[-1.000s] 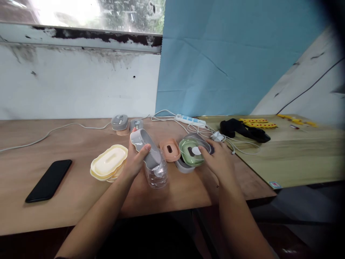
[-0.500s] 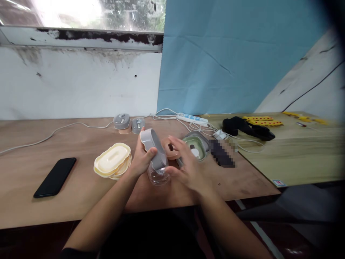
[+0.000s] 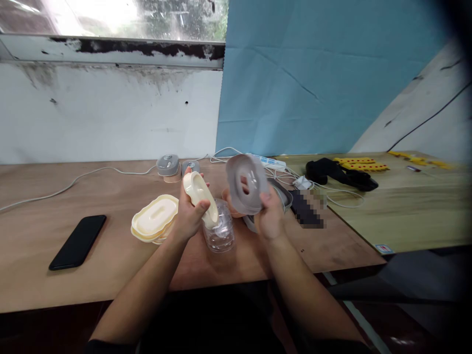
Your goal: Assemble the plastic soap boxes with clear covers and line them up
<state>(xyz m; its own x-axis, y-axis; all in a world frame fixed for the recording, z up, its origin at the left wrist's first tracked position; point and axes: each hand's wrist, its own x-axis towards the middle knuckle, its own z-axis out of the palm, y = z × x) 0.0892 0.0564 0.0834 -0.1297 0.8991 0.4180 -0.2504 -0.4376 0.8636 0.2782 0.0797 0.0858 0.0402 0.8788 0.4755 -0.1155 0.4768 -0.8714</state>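
Observation:
My left hand (image 3: 188,216) grips a clear plastic container (image 3: 220,230) that now shows a cream inner lid (image 3: 200,196) on top, held tilted above the wooden table (image 3: 110,206). My right hand (image 3: 270,219) is closed on a grey oval lid (image 3: 246,183), lifted and turned up on edge just right of the container. A stack of cream lids (image 3: 154,219) lies on the table to the left of my left hand. Behind my right hand sits a grey tray (image 3: 283,195), partly hidden.
A black phone (image 3: 78,234) lies at the left. Two small grey devices (image 3: 168,165) and a white cable (image 3: 81,178) sit at the back. A white power strip (image 3: 271,162), black gloves (image 3: 341,174) and yellow parts (image 3: 359,163) lie at the right.
My right hand came across to the container and pulled the grey lid off it, raising it to the right. A cream lid now shows on the container in my left hand.

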